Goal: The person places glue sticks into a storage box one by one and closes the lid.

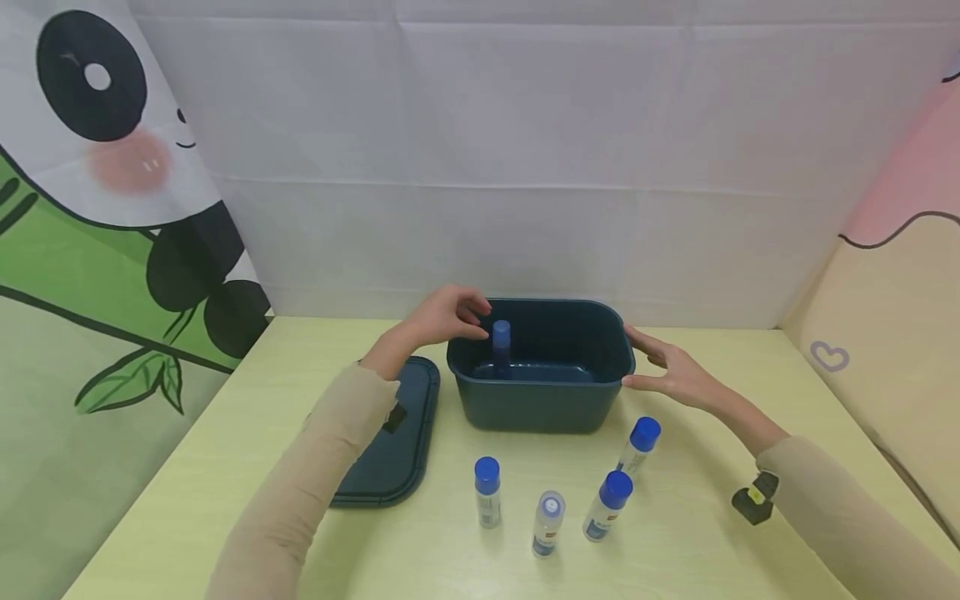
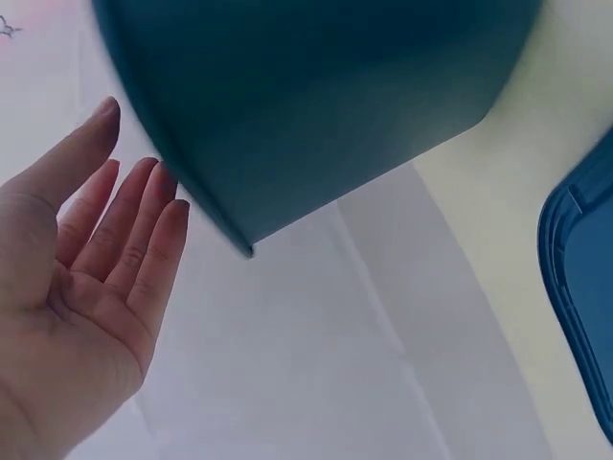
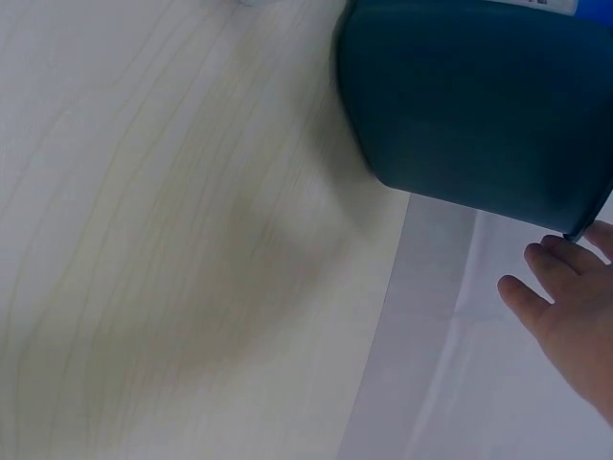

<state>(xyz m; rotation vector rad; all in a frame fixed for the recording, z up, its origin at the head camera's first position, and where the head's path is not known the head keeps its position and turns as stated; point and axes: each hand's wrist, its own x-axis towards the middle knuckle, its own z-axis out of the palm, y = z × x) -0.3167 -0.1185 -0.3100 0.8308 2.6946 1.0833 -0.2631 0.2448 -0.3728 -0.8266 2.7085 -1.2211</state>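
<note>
A dark teal bin (image 1: 536,408) stands on the table, with a blue-capped bottle (image 1: 502,346) upright inside near its left end. My left hand (image 1: 448,315) hovers at the bin's left rim; in the left wrist view its fingers are loosely extended, holding nothing. At the opposite end, my right hand (image 1: 671,373) has its fingers and thumb spread at the right rim, seemingly touching it. In front stand small clear bottles: a blue-capped one (image 1: 488,492) on the left, a bottle with a pale top (image 1: 549,525), and two blue-capped bottles (image 1: 607,506) to the right.
A flat teal lid (image 1: 390,450) lies left of the bin, partly hidden under my left forearm. White cloth (image 1: 525,167) hangs behind the table, and printed cartoon cloth (image 1: 112,292) borders the left side.
</note>
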